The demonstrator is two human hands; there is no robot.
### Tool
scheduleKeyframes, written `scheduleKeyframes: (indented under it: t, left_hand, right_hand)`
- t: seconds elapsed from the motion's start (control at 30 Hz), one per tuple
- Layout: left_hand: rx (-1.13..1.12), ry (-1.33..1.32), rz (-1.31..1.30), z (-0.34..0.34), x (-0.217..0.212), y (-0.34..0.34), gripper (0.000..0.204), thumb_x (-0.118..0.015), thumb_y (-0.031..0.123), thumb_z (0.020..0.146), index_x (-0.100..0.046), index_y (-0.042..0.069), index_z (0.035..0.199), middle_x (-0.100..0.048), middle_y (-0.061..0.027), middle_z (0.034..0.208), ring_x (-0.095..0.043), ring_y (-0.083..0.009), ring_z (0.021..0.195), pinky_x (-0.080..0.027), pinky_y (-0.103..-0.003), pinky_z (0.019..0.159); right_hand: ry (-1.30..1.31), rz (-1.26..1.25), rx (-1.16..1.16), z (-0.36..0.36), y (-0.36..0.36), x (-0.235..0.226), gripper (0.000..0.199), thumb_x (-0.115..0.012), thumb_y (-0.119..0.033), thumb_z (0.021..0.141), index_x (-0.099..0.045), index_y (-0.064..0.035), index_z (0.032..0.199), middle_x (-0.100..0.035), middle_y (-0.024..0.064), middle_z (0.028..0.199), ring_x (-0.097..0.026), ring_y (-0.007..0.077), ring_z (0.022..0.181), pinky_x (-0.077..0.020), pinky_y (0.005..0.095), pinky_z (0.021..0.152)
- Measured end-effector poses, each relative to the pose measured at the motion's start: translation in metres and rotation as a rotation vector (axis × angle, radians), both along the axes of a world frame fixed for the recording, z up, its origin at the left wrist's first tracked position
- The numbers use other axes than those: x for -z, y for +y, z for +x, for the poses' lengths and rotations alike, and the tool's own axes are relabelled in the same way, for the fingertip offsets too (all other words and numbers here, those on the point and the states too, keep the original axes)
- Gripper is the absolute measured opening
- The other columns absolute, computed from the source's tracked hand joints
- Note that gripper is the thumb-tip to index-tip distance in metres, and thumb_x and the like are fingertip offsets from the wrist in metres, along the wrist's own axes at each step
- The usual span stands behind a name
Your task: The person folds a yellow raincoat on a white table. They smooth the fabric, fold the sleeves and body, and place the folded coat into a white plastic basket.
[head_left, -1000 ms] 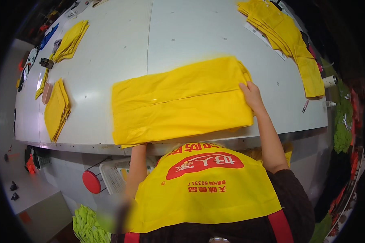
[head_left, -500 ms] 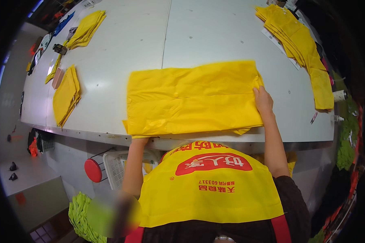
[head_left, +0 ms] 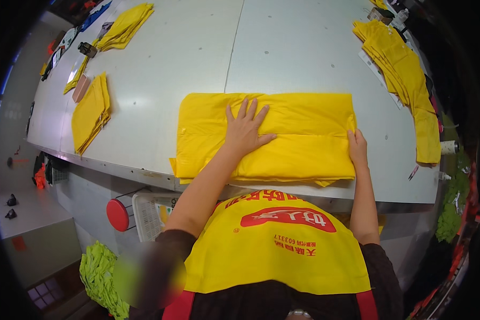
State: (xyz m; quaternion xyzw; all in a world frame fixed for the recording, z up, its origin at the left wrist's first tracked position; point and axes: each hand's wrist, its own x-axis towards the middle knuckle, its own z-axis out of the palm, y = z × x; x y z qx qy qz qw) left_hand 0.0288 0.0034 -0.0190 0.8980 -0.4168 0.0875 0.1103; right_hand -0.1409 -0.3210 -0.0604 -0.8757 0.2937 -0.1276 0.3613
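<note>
A folded yellow cloth lies as a wide rectangle at the front edge of the table, with a crease running across its middle. My left hand rests flat on its upper left part, fingers spread. At the right end, my right hand grips the cloth's edge, with part of its fingers hidden. Loose corners of the cloth stick out along its near side.
Stacks of yellow cloth lie on the pale table: one stack at left, another farther back, and a long pile at right. A red stool and white basket stand below the front edge.
My left hand has moved from under the cloth's near left edge onto its top and spread flat. My right hand still holds the right end. The cloth looks flatter.
</note>
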Motion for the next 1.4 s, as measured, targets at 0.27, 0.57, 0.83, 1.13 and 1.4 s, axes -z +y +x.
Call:
scheduleKeyframes:
  t: [0.27, 0.57, 0.83, 1.13, 1.4]
  left_hand:
    - [-0.032, 0.02, 0.019, 0.003, 0.026, -0.007, 0.079, -0.055, 0.063, 0.072, -0.039, 0.019, 0.136, -0.033, -0.0185, 0.14, -0.029, -0.037, 0.13, -0.017, -0.07, 0.094]
    - [-0.251, 0.069, 0.061, 0.03, 0.032, 0.054, 0.085, -0.053, 0.068, 0.072, -0.039, 0.013, 0.135, -0.033, -0.0165, 0.142, -0.026, -0.0307, 0.134, -0.016, -0.052, 0.107]
    - [-0.616, -0.077, 0.055, 0.027, 0.041, 0.119, 0.069, -0.056, 0.047, 0.082, -0.037, 0.008, 0.136, -0.041, -0.0185, 0.133, -0.034, -0.0341, 0.127, -0.025, -0.048, 0.103]
    - [-0.777, 0.446, -0.206, 0.038, 0.03, 0.151, 0.067, -0.066, 0.042, 0.078, -0.042, 0.002, 0.127, -0.056, -0.0169, 0.108, -0.056, -0.0312, 0.091, -0.045, -0.041, 0.078]
    - [-0.645, 1.4, -0.623, 0.052, 0.01, 0.199, 0.054, -0.068, 0.019, 0.076, -0.046, -0.005, 0.12, -0.06, -0.0125, 0.104, -0.061, -0.019, 0.09, -0.05, -0.03, 0.077]
  right_hand:
    - [0.202, -0.78, 0.021, 0.048, 0.069, -0.068, 0.053, -0.057, -0.037, 0.084, -0.044, -0.0183, 0.131, -0.041, 0.0156, 0.133, -0.035, 0.0332, 0.125, -0.0265, 0.0523, 0.1]
    - [0.24, -0.704, -0.24, 0.078, 0.118, 0.013, 0.068, -0.051, -0.056, 0.081, -0.039, -0.0187, 0.136, -0.026, 0.0106, 0.146, -0.018, 0.0342, 0.135, -0.0109, 0.0676, 0.098]
    - [0.125, -0.605, -0.172, 0.073, 0.106, 0.01, 0.074, -0.052, -0.055, 0.082, -0.034, -0.0101, 0.138, -0.023, 0.0158, 0.146, -0.019, 0.0338, 0.135, -0.0171, 0.0577, 0.102]
    - [0.148, -0.523, -0.027, 0.071, 0.08, 0.024, 0.073, -0.051, -0.049, 0.086, -0.028, -0.0038, 0.139, -0.023, 0.0209, 0.145, -0.022, 0.0353, 0.134, -0.0255, 0.0471, 0.102]
    - [-0.369, 0.657, -0.313, 0.084, 0.21, -0.043, 0.06, -0.052, -0.025, 0.091, -0.026, 0.0028, 0.138, -0.031, 0.0211, 0.141, -0.028, 0.0292, 0.133, -0.0228, 0.0337, 0.108]
